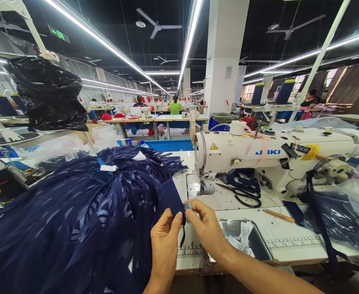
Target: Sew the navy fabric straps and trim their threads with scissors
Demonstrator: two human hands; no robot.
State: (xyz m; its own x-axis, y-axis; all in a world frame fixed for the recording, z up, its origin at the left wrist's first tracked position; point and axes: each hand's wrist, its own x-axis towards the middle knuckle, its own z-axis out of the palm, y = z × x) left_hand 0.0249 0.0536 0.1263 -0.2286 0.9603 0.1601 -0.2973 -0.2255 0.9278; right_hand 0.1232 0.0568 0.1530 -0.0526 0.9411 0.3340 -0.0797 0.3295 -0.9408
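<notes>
From the head camera, the left hand and right hand both pinch the end of a navy fabric strip at the near edge of the bench, just in front of the sewing machine. The strip looks light, soft and floppy, best gripped at its edge with the fingertips. It leads from a big pile of navy fabric on the left. Scissors lie beneath the machine arm. A small pale piece between the right fingers is hard to make out.
</notes>
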